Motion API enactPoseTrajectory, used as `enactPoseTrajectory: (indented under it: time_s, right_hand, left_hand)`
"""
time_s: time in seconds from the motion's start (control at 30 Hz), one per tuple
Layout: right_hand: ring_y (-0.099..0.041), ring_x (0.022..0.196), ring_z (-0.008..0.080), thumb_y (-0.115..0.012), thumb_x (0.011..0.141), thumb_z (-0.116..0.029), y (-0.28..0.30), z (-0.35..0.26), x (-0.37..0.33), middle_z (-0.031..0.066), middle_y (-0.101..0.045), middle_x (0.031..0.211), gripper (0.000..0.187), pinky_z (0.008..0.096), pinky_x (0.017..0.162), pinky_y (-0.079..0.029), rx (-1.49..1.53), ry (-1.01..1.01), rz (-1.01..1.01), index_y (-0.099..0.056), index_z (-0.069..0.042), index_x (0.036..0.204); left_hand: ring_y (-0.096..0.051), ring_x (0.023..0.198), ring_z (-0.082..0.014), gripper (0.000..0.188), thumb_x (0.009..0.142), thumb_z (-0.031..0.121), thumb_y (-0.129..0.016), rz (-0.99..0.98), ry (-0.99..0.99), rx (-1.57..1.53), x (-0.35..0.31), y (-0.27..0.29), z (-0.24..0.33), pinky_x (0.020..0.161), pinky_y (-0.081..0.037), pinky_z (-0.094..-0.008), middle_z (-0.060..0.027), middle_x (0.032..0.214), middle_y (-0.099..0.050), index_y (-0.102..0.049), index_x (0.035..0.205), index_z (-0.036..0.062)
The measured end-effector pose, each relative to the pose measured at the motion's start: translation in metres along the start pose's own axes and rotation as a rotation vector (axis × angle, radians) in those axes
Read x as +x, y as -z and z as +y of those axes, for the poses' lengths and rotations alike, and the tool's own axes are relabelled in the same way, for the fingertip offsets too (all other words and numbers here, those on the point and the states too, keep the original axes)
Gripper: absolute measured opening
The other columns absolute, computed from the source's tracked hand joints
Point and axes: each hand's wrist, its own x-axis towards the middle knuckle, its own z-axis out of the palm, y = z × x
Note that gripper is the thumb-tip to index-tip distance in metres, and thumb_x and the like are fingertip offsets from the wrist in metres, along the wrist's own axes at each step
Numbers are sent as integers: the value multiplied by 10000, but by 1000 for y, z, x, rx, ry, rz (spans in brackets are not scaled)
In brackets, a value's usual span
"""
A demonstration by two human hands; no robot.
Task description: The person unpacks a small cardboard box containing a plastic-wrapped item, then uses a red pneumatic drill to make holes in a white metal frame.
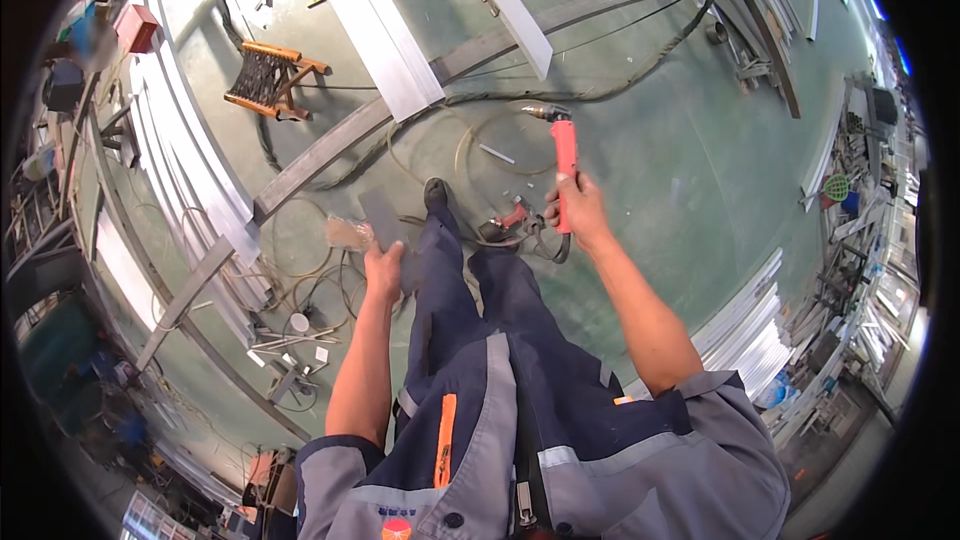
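Note:
My right hand (pixel 580 208) is closed around the red handle of a welding torch (pixel 566 145). Its dark, bent neck and metal nozzle point up and to the left, and a dark cable hangs from the handle's lower end. In my left hand (pixel 384 268) is a flat grey plate (pixel 379 216), held upright from its lower end. A crinkled, see-through brownish piece (pixel 349 233) shows beside the plate; whether my left fingers also hold it I cannot tell. On the floor between the hands, near my feet, lies a red and black power tool (pixel 508 221).
A wooden folding stool (pixel 268 80) stands at the upper left. White metal panels (pixel 385 35) lie across a long grey beam (pixel 330 145). Hoses (pixel 305 285) coil on the floor at left. A dark wrapped cable (pixel 600 92) crosses ahead. Metal strips (pixel 750 335) are stacked at right.

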Motion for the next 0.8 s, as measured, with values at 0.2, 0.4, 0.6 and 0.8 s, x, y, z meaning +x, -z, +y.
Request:
enactPoseTrajectory:
  time_s: [0.2,0.4,0.6,0.8]
  right_hand:
    - [-720,712,207,-581,1043,-321,-39,-16,49,131,-626,1017,437,287,517,-565,-162,43,-14,-486,34,1278]
    - [-718,717,195,-605,1022,-258,-79,-29,134,134,-638,970,505,296,569,-567,-269,62,-94,-427,41,1388]
    - [-718,704,205,-684,995,-325,-106,-19,204,165,-673,977,862,287,565,-563,-257,264,-152,-174,-77,1644]
    - [-704,683,168,-677,994,-301,-121,-23,244,177,-689,1014,832,272,545,-549,-295,223,-224,-206,-74,1642]
  left_hand:
    - [-641,869,-189,333,950,161,-623,-90,-85,-39,138,-69,47,787,-527,-356,-112,999,-698,-640,1176,-82]
    - [-638,850,-205,360,966,249,-663,-27,-389,153,274,-118,93,800,-519,-379,-160,967,-724,-654,1137,-69]
    - [-626,825,-243,398,998,337,-684,47,-466,178,329,-147,73,802,-513,-385,-174,920,-710,-640,1083,-49]
    - [-601,806,-243,400,1014,356,-670,108,-494,217,335,-155,77,783,-508,-387,-165,893,-690,-616,1065,-37]
